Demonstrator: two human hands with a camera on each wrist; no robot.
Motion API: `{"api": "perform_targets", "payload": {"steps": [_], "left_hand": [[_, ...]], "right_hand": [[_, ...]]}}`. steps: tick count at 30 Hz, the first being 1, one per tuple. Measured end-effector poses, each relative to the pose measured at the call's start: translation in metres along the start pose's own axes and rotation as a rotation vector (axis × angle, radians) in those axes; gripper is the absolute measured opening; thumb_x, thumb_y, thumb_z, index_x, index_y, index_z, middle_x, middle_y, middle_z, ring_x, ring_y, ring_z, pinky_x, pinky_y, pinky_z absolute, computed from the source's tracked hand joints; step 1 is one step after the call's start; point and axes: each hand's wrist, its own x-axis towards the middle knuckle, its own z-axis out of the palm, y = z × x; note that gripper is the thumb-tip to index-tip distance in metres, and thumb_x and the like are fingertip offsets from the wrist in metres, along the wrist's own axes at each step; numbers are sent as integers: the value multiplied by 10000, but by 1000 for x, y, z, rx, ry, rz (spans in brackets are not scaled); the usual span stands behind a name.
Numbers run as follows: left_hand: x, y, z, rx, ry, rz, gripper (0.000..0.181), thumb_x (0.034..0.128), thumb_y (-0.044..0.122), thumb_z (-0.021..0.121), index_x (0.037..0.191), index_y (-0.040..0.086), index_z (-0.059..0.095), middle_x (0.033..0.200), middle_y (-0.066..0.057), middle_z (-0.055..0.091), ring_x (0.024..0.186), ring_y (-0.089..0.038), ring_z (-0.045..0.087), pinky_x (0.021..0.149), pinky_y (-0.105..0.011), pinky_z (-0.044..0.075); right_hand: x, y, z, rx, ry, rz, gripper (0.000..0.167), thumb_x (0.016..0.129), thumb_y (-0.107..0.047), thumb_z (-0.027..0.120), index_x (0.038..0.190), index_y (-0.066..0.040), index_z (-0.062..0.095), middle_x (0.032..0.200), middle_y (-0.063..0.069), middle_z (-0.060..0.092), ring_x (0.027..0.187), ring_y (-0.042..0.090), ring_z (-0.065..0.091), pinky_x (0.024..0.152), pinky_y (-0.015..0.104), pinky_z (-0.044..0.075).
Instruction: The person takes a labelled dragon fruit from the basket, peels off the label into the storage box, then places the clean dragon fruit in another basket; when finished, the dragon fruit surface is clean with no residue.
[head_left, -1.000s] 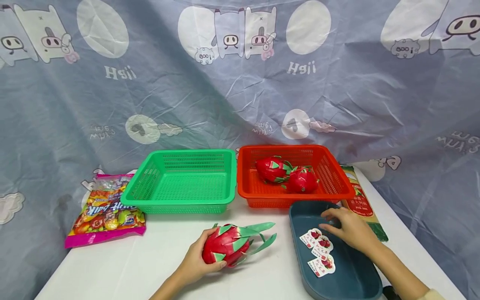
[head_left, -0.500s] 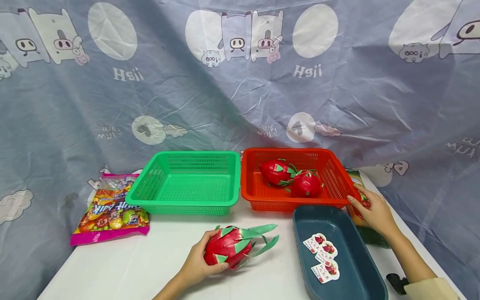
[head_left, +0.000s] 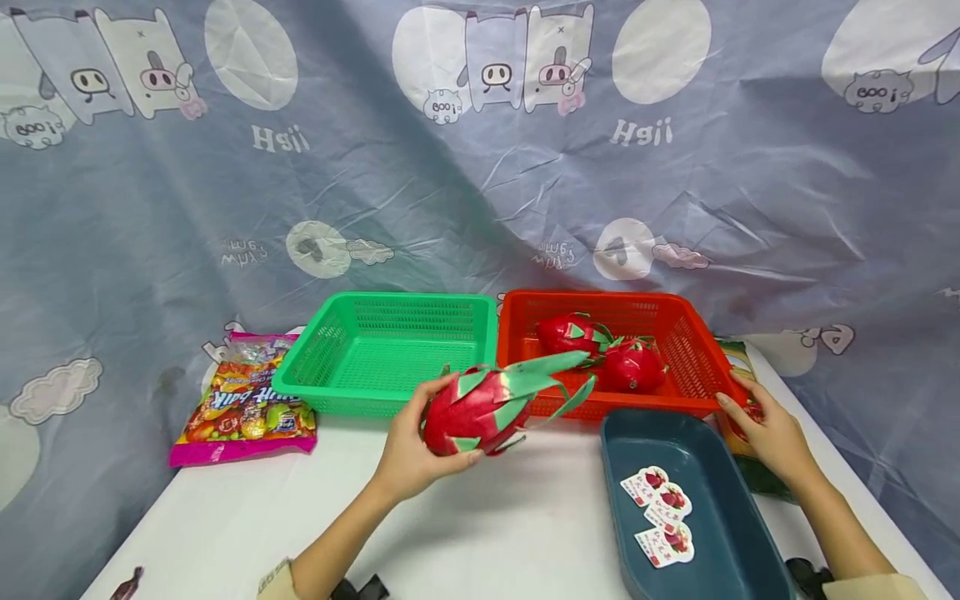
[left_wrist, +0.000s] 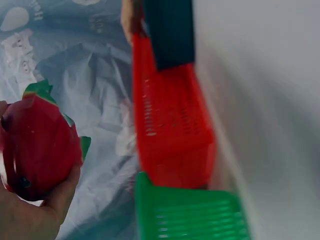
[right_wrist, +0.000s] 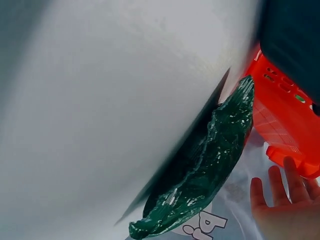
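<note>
A red dragon fruit [head_left: 472, 412] with long green leaf tips is held above the white table by my left hand [head_left: 408, 458]. Fingers lie behind it and the thumb crosses its near side. In the left wrist view the same dragon fruit [left_wrist: 42, 145] fills the palm, fingertips partly hidden. My right hand [head_left: 776, 437] touches the front right corner of the red basket [head_left: 693, 354], thumb near its rim. Fairly straight, spread fingers [right_wrist: 277, 187] show beside that rim in the right wrist view. Two dragon fruits [head_left: 633, 364] lie inside this basket.
A green basket [head_left: 420, 358] stands left of the red one, with a colourful candy bag [head_left: 251, 404] beside it. In front on the right is a dark blue tray [head_left: 720, 500] with several fruit stickers [head_left: 667, 508]. A green-ended food packet [right_wrist: 205, 165] lies under my right hand.
My left hand has raised the dragon fruit off the table. My right hand has moved from over the blue tray to the red basket's corner and stayed there.
</note>
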Motion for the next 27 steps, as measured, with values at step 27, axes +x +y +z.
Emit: {"api": "perform_targets", "payload": {"steps": [27], "left_hand": [[156, -106, 105, 489, -143, -110, 809, 619, 423, 827, 1269, 193, 404, 1088, -8, 533, 976, -115, 487, 712, -241, 470]], "right_hand": [[2, 4, 2, 34, -26, -54, 593, 946, -264, 515, 1417, 8, 278, 1144, 340, 521, 854, 387, 586, 665, 504, 503]]}}
